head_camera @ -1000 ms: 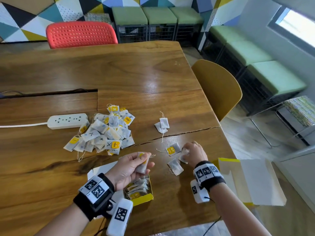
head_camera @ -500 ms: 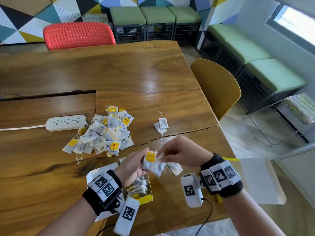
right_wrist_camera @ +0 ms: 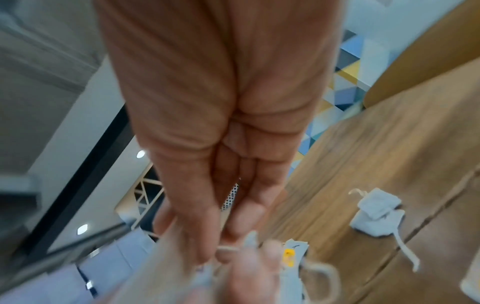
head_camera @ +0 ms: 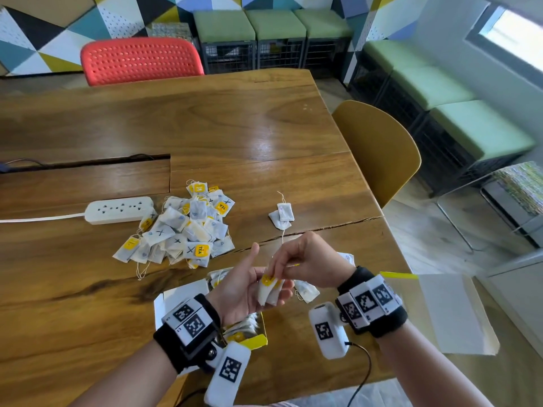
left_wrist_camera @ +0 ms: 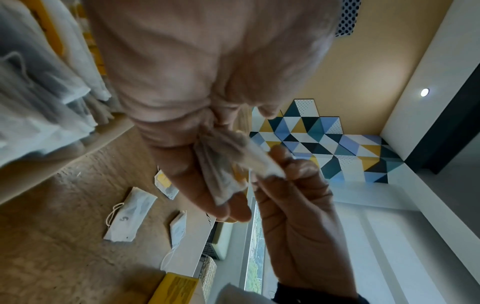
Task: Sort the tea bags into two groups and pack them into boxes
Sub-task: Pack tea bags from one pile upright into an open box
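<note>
My left hand [head_camera: 252,286] is raised above the table and cradles a small stack of tea bags [head_camera: 269,289] on curled fingers, thumb lifted. My right hand [head_camera: 296,265] pinches the top edge of a tea bag against that stack; the left wrist view shows the same bag [left_wrist_camera: 262,162] between its fingertips. Under my left wrist stands an open yellow box [head_camera: 258,337] with tea bags upright in it. A loose pile of tea bags [head_camera: 182,230], some with yellow tags, some marked X, lies at centre left. Two more bags [head_camera: 282,215] lie apart on the right.
An open box with white flaps [head_camera: 449,312] sits at the table's right edge. One loose bag [head_camera: 307,290] lies under my right hand. A white power strip [head_camera: 119,210] lies left of the pile. A yellow chair [head_camera: 379,148] stands at the right, a red one [head_camera: 141,60] at the far side.
My right hand took bags from the table and brought them to my left hand. Both hands have risen a little, and the left thumb has lifted off the stack.
</note>
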Demonstrator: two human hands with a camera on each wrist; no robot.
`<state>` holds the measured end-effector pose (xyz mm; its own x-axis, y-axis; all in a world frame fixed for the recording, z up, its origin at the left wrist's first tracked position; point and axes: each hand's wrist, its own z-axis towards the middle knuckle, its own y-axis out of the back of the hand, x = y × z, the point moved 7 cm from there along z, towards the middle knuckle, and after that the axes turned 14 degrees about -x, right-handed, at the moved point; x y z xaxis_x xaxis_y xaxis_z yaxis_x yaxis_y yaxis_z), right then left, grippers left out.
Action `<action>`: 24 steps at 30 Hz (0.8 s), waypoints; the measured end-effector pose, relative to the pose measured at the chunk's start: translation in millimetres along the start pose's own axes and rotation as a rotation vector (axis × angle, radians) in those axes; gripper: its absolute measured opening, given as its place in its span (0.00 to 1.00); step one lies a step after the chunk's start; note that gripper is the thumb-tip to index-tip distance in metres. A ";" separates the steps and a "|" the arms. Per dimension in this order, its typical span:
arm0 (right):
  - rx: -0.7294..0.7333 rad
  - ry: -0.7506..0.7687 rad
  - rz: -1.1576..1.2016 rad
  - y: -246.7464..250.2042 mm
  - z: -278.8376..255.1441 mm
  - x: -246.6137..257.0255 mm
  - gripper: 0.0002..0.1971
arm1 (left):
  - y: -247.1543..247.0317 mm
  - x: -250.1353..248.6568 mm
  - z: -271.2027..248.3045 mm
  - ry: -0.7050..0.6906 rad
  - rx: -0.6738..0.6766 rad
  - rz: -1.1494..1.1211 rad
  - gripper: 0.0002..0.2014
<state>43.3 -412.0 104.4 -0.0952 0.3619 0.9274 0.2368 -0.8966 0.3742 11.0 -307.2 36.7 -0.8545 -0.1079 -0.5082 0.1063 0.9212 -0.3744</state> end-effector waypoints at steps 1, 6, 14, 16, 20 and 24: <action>0.002 0.017 -0.036 0.2 0.7 -1.5 0.09 | 0.7 1.8 0.0 0.011 0.007 0.004 0.41; -0.276 -0.139 -0.002 35.1 6.8 -31.9 0.19 | 10.7 4.8 -1.5 -0.002 -0.025 -0.042 0.24; -0.254 -0.334 -0.673 45.1 71.4 -104.0 0.20 | 31.2 -11.0 -6.9 -0.115 -0.169 -0.098 0.21; -0.190 -0.320 -0.746 26.5 91.7 -111.7 0.27 | 36.3 -15.3 -6.8 -0.134 -0.216 -0.171 0.22; -0.081 -0.335 -0.896 -2.4 116.9 -132.8 0.30 | 44.3 -23.6 -10.1 -0.160 -0.262 -0.209 0.13; -0.131 -0.317 -1.035 -6.7 125.2 -129.8 0.16 | 54.4 -23.9 -12.9 -0.143 -0.300 -0.220 0.13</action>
<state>175.0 -421.0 -18.5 0.0692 0.9894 0.1275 0.0787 -0.1328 0.9880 30.6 -249.7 38.5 -0.7585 -0.3464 -0.5519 -0.2425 0.9362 -0.2543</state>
